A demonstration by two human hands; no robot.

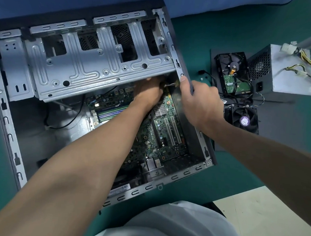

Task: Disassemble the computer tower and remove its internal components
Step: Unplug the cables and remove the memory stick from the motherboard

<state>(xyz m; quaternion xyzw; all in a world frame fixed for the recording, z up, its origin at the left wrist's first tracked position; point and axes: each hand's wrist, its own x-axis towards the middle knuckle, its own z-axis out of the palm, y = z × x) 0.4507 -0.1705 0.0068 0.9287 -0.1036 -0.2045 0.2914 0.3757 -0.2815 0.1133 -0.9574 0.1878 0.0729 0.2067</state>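
Note:
The open computer tower (11,138) lies on its side on the green mat, its grey drive cage (100,62) across the top half. The green motherboard (161,136) sits inside at the lower right. My left hand (148,92) reaches in under the cage's right end with fingers curled around something small that I cannot make out. My right hand (201,102) grips the case's right wall (188,126), thumb over its top edge. A thin metal piece (171,84) shows between the two hands.
To the right of the case lie a hard drive (232,73), a grey power supply (285,70) with loose cables, a black fan (243,120) and a small screw (202,78). A black cable (65,124) loops inside the case's left part.

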